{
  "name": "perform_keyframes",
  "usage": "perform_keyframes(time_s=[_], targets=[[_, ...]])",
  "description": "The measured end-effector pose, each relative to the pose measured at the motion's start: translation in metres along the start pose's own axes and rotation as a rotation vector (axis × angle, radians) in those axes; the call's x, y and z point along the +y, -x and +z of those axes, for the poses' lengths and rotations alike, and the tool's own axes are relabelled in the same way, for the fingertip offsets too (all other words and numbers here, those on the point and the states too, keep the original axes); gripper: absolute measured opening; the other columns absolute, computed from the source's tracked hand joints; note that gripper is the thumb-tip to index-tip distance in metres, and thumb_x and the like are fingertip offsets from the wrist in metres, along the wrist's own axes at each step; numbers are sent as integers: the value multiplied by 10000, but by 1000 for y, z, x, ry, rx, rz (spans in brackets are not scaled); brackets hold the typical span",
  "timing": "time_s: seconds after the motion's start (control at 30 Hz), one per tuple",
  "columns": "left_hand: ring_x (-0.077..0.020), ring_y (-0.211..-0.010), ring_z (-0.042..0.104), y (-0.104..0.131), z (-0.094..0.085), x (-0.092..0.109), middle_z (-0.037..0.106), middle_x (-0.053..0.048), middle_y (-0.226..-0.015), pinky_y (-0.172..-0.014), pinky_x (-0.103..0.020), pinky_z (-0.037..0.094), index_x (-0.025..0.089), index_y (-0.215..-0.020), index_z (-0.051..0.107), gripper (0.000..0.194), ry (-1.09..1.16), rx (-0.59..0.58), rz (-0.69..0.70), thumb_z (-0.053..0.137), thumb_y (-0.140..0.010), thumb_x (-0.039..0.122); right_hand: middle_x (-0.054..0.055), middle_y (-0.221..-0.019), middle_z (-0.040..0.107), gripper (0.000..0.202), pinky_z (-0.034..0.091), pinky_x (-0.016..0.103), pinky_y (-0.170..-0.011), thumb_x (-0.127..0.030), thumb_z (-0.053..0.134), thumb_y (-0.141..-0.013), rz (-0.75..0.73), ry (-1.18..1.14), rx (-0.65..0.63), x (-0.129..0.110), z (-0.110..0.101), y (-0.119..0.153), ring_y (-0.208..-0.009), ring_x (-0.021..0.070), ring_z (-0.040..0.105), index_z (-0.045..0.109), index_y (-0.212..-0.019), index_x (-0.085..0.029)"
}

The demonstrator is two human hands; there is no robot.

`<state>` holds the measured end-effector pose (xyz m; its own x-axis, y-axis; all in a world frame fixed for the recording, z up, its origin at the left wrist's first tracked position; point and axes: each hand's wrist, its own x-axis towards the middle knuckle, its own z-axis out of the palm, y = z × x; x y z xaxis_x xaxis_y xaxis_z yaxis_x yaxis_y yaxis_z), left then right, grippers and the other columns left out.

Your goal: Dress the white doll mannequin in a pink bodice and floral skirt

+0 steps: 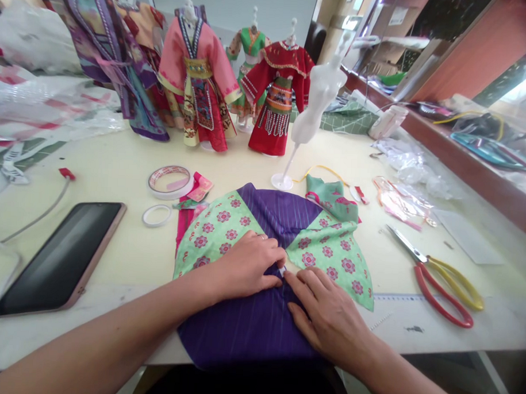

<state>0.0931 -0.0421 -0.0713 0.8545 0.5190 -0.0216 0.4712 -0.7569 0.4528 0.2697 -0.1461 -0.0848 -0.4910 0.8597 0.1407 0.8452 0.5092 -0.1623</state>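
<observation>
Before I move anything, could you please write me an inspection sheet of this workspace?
Surface: pale cream table, blue ruler scale near its front edge.
Work: striped purple fabric with green flower-printed panels.
Clutter: red-and-yellow-handled metal scissors right, black-screened phone left, round pale tape roll.
Hands: left hand and right hand touch the purple fabric; grip unclear.
Cables: pale cable with red tip, beside phone.
Surroundings: dressed doll forms, bare white mannequin.
</observation>
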Motion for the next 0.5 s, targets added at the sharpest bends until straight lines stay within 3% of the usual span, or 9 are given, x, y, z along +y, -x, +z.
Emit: perform_keyframes(time_s=[0.27,0.5], targets=[[-197,-830,536,0,2,-1,598,-6,-850,-726,-327,330,202,-856,568,172,-2,9,9,653,-773,326,90,-937,534,267,498,393,-731,-187,480,-881,15,-12,-45,1,-2,-3,-873,241,487,541,-1134,-124],[-193,-823,534,0,0,-1,588,1,-844,-722,-326,329,203,-852,563,160,8,-1,-6,655,-772,307,90,-934,533,360,497,410,-737,-214,494,-879,7,6,-34,1,-1,-1,-884,256,481,498,-1228,-128]])
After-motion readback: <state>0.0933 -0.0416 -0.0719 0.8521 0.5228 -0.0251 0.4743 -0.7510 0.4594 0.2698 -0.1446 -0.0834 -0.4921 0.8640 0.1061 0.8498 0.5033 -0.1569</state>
